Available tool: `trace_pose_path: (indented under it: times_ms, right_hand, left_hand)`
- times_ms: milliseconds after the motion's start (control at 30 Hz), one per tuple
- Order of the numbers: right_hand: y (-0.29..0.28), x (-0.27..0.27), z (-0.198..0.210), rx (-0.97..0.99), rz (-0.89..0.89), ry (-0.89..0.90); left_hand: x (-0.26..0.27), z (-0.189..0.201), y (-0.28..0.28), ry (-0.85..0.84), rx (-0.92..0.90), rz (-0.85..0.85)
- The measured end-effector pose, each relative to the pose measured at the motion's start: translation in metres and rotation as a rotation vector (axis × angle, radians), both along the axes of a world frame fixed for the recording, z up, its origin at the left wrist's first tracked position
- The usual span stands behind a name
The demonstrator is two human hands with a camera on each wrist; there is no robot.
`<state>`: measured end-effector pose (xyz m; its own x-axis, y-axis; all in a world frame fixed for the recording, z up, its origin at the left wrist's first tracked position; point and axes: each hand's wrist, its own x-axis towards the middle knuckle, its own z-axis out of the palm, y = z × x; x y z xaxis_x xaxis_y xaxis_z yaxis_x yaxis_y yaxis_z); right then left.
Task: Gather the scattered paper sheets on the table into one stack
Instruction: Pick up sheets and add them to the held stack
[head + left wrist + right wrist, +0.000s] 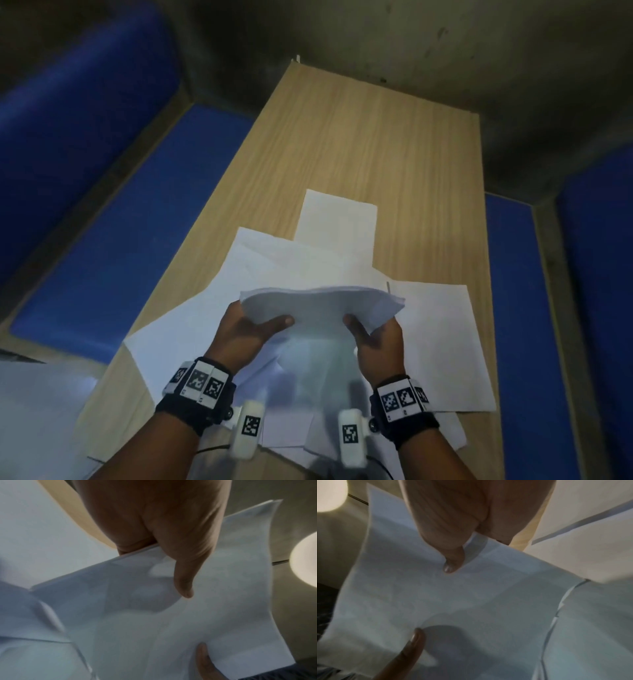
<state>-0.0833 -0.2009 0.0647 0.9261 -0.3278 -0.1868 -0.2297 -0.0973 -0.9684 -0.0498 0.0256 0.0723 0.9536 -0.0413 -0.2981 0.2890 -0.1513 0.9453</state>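
Both hands hold a bundle of white sheets (320,310) upright above the wooden table (342,144). My left hand (246,329) grips its left edge, thumb on the near face; the same thumb shows on the bundle (214,601) in the left wrist view. My right hand (375,337) grips the right edge, thumb likewise on the near face of the bundle (471,595). The fingers behind the paper are hidden. Several loose white sheets (337,219) lie overlapping on the table beneath and around the bundle, one wide sheet (442,342) to the right.
Blue padded benches flank the table on the left (120,240) and right (510,308). The far half of the tabletop shows bare wood. More white paper (41,411) lies at the lower left, off the table's corner. A grey floor lies beyond.
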Motion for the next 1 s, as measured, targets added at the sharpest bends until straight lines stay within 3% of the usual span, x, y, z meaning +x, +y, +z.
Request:
trace_pose_path:
  times_ms: [167,300,400,467,533,600,700,767,833,933,1000]
  right_hand:
    - [0.001,-0.005,0.008,-0.167,0.028,-0.13]
    - [-0.001,-0.015,-0.021,-0.028,0.044,0.074]
    - [-0.02,-0.013,-0.031,-0.122,0.143,0.195]
    - [-0.053,-0.008,-0.038,-0.238,0.105,0.258]
    - [-0.105,-0.002,-0.052,-0.345,-0.112,0.338]
    - [-0.159,0.001,-0.068,-0.535,-0.327,0.528]
    - [-0.227,-0.011,-0.103,-0.72,-0.365,0.865]
    - [-0.259,-0.017,-0.132,-0.728,-0.335,0.951]
    - [-0.263,-0.015,-0.128,-0.692,-0.29,0.972]
    - [-0.246,-0.012,-0.089,-0.673,-0.22,0.991]
    - [-0.244,-0.015,-0.081,-0.666,-0.233,0.922]
  left_hand:
    - [-0.003,0.003,-0.001,-0.019,0.031,0.021]
    - [-0.008,-0.016,-0.006,0.112,0.004,-0.018]
    - [-0.006,-0.025,-0.004,0.159,0.03,0.027]
    - [-0.002,-0.023,0.001,0.147,0.058,0.111]
    - [0.003,-0.01,0.012,0.121,0.066,0.247]
    - [0.008,-0.004,0.03,0.099,0.065,0.388]
    - [0.009,0.001,0.051,0.123,0.214,0.401]
    - [0.007,0.0,0.062,0.167,0.277,0.4]
    - [0.004,0.001,0.069,0.176,0.3,0.417]
    - [-0.003,-0.002,0.073,0.209,0.336,0.399]
    - [-0.006,-0.005,0.074,0.232,0.344,0.418]
